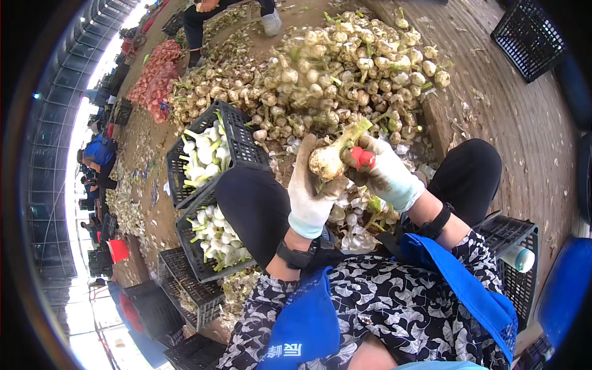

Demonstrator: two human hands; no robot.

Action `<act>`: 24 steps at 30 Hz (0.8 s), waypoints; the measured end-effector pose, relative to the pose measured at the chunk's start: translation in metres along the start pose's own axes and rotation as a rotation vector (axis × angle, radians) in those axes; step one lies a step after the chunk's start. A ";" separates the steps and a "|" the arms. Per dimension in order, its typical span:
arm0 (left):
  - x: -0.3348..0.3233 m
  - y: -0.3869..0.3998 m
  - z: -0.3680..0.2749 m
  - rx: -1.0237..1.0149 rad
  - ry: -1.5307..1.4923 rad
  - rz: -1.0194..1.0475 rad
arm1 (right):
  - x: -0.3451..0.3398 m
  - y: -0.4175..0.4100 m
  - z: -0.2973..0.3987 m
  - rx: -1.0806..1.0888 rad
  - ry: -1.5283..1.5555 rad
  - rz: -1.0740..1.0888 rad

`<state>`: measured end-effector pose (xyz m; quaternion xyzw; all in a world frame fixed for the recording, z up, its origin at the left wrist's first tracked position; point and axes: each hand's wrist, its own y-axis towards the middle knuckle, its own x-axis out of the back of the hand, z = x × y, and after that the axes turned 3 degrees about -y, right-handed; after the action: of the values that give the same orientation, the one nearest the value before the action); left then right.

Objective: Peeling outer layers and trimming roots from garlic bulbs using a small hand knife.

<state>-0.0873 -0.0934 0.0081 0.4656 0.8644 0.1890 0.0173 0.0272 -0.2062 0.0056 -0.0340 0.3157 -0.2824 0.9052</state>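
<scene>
A soil-stained garlic bulb with a short green stalk point(327, 162) is held before my chest. My left hand point(312, 192), in a dirty white glove with a light blue cuff, cups the bulb from the left and below. My right hand point(386, 173), gloved alike, is at the bulb's right side by the stalk, closed around a small red object point(363, 157); the rest of that object is hidden by the fingers. Loose garlic skins point(358, 231) lie below my hands, between my knees. Beyond them rises a large heap of unpeeled garlic point(333, 74).
Two black plastic crates point(252, 150) point(199, 273) at left hold cleaned white garlic. Pink mesh sacks point(155, 76) lie farther off, near a seated person's legs point(196, 27). A wooden beam point(432, 129) edges the heap. Another black crate point(527, 41) stands at upper right.
</scene>
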 end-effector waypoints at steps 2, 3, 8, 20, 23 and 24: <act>0.002 0.000 0.005 -0.037 0.042 0.009 | 0.011 0.002 -0.005 0.123 0.040 0.137; 0.001 0.000 0.006 -0.076 0.083 0.013 | 0.010 0.003 -0.005 0.122 0.039 0.134; -0.004 0.001 -0.002 0.133 -0.193 -0.005 | 0.002 0.004 0.009 -0.016 -0.243 -0.019; -0.011 0.016 0.010 0.605 -1.051 -0.172 | 0.000 0.010 0.003 0.748 -1.021 -0.151; -0.018 0.008 0.010 0.368 -0.478 -0.287 | 0.002 0.017 -0.011 0.523 -0.627 -0.269; -0.016 0.007 -0.001 0.395 -0.692 -0.320 | 0.002 0.016 -0.009 0.520 -0.627 -0.269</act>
<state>-0.0726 -0.1035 0.0091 0.3561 0.8885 -0.1527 0.2458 0.0311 -0.1930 -0.0063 0.0699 -0.0638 -0.4443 0.8909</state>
